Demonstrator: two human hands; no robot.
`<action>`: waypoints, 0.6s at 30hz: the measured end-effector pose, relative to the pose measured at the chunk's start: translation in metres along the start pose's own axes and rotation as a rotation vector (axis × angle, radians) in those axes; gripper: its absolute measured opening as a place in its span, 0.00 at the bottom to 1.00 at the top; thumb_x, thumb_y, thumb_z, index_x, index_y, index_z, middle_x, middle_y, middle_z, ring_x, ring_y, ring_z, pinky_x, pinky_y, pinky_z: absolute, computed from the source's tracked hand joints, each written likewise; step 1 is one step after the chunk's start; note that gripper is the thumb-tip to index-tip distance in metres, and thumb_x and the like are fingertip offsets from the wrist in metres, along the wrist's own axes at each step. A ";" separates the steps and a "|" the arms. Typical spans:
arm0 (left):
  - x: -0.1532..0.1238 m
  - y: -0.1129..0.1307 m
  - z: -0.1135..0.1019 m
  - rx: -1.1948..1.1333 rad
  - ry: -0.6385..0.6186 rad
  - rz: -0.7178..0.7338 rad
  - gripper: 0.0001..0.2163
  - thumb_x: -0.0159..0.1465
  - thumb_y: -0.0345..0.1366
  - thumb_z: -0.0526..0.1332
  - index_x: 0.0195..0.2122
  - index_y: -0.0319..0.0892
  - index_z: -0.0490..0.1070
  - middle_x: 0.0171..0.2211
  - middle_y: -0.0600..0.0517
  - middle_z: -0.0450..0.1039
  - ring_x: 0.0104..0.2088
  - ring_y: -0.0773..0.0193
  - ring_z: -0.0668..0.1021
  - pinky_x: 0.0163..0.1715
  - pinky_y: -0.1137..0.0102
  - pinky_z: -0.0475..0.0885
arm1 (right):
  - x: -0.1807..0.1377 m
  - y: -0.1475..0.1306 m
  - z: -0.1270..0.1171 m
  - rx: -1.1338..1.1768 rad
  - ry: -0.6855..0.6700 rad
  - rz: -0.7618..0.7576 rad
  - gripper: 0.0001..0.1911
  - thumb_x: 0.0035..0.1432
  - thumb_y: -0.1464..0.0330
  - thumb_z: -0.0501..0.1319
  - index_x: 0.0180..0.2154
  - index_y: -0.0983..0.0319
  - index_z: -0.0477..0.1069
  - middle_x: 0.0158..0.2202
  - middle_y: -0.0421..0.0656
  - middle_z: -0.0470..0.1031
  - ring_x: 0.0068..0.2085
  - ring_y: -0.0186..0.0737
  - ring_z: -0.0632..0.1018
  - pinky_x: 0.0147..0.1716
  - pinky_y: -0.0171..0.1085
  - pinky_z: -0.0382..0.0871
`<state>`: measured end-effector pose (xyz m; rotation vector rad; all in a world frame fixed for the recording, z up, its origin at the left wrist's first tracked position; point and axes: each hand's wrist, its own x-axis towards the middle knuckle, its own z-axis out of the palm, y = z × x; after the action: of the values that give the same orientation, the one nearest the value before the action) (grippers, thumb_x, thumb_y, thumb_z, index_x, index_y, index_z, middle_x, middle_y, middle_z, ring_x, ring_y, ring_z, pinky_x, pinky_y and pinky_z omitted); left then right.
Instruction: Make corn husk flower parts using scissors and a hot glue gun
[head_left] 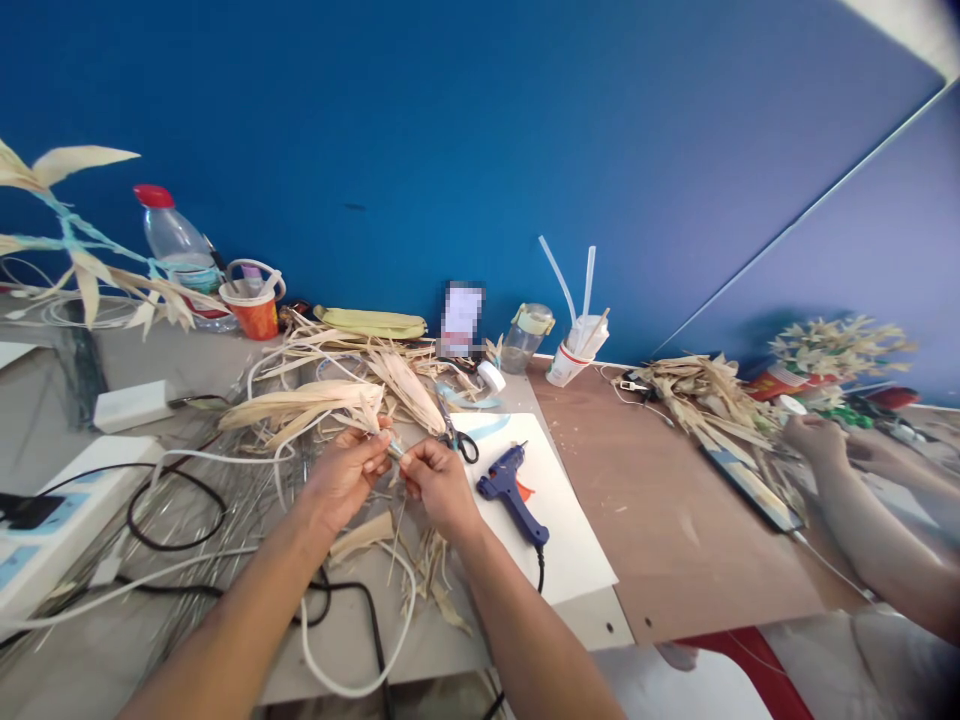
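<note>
Pinches a small pale-blue piece (pixel 395 450) between the fingertips of the left hand (pixel 349 475) and those of the right hand (pixel 441 480), above the grey tabletop (pixel 448 652). Grips firmly on both sides, thumbs pressed to fingers, with the two hands just apart. Cannot tell the exact shape of the piece, mostly covered by the fingers. Shows dry husks (pixel 296 407) fanned just beyond the left hand; cannot tell of any join to the piece.

Has black-handled scissors (pixel 468 447) just beyond the right hand, and to the right a blue glue gun (pixel 516 492) lying on a white sheet (pixel 566 545), nozzle turned toward the wall (pixel 360 120). Includes curled husk scraps (pixel 364 535) below the hands, and to the left thin wires (pixel 247 505) strewn near a white power strip (pixel 86 490).

Keeps along the back a red-capped bottle (pixel 180 240), a red cup (pixel 256 318), a lidded jar (pixel 523 340) and a white cup (pixel 564 368) with two tall translucent sticks (pixel 588 285). Takes in, at far right, a co-worker's hands (pixel 814 440) near more husks
</note>
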<state>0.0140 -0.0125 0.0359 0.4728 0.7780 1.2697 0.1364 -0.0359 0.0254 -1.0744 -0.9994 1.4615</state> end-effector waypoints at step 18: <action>-0.002 0.001 0.001 -0.024 -0.066 0.020 0.14 0.45 0.30 0.73 0.23 0.38 0.65 0.16 0.62 0.60 0.13 0.80 0.60 0.14 0.80 0.58 | 0.003 0.000 0.001 0.141 -0.020 0.004 0.13 0.45 0.62 0.63 0.19 0.61 0.64 0.16 0.34 0.66 0.13 0.25 0.58 0.14 0.29 0.49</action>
<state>0.0139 -0.0140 0.0374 0.5018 0.7034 1.2741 0.1352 -0.0335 0.0249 -0.9622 -0.8949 1.5249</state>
